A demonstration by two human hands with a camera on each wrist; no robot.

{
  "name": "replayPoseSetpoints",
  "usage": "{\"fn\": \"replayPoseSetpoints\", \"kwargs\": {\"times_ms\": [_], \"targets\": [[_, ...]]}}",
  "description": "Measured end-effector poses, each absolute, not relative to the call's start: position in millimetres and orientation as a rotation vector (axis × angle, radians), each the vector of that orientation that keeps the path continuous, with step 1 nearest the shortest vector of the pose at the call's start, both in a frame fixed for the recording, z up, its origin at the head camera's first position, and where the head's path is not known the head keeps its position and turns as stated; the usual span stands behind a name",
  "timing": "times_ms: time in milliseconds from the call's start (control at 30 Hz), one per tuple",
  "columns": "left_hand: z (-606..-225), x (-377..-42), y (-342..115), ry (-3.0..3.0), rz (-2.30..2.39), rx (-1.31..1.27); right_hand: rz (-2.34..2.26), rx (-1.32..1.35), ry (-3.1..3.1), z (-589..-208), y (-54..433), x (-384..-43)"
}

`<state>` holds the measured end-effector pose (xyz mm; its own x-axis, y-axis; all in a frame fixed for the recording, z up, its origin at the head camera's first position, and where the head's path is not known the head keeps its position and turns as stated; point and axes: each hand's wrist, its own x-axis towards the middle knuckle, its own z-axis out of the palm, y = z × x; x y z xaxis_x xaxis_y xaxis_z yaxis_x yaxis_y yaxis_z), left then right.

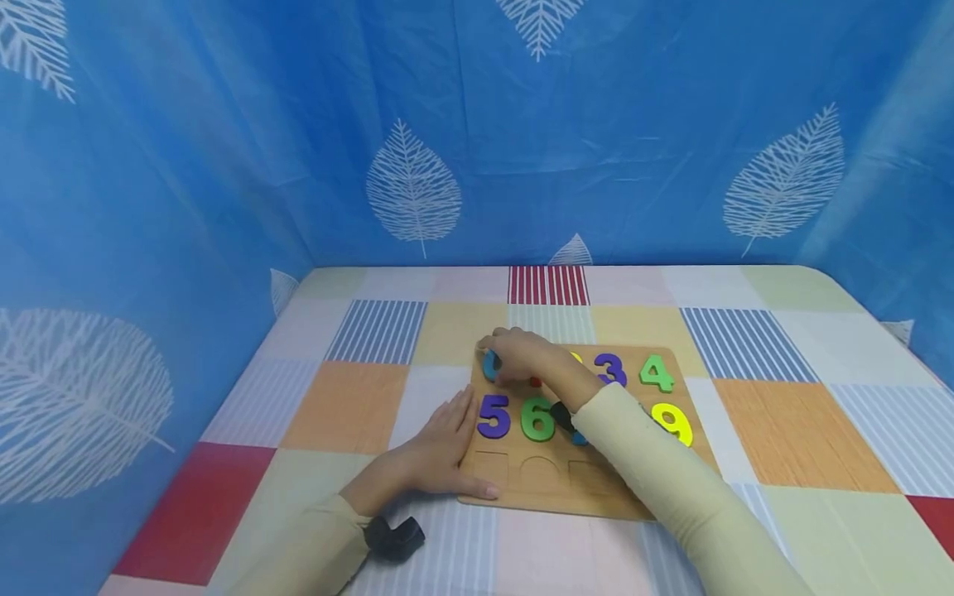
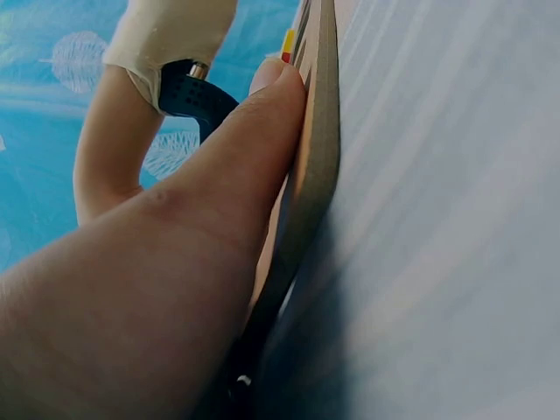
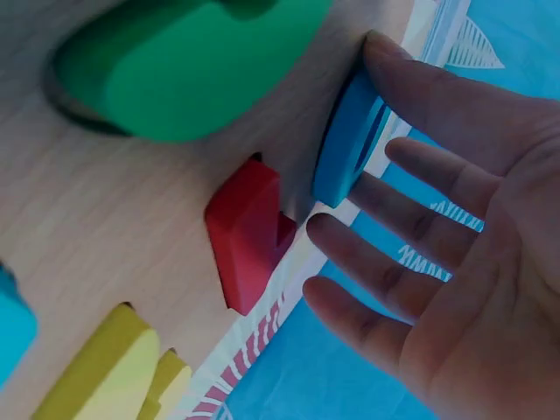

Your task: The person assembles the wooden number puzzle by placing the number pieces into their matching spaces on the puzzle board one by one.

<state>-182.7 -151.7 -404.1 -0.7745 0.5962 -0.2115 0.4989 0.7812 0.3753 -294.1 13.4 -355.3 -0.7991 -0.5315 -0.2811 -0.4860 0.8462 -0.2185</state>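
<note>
A wooden number board (image 1: 551, 495) lies flat on the table. At its far left corner my right hand (image 1: 525, 354) pinches a blue number 0 (image 3: 343, 144), thumb at one end and fingertips at the other. The piece stands in or just over its place; which one I cannot tell. Beside it is a red number 1 (image 3: 245, 236), mostly hidden in the head view. My left hand (image 1: 441, 447) rests along the board's left edge with fingers extended, its thumb (image 2: 271, 105) over the near corner.
Other number pieces sit in the board, such as a purple 5 (image 1: 493, 416), green 6 (image 1: 537, 406), purple 3 (image 1: 613, 364), green 4 (image 1: 657, 374) and yellow 9 (image 1: 673, 420). My right forearm covers part of the board. A blue leaf-patterned curtain (image 1: 522, 182) hangs behind the table.
</note>
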Motion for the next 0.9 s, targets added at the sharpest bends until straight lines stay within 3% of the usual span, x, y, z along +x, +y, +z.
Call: {"fn": "replayPoseSetpoints", "kwargs": {"times_ms": [567,900], "targets": [[-404.3,-188.9,-146.9,2.637,0.432,0.852,-0.293,-0.786,2.686,-363.4,33.6,-294.3],[-402.2,-189.7,-168.0,2.678,0.461,0.798,-0.38,-0.684,2.748,-357.7,96.3,-294.5]]}}
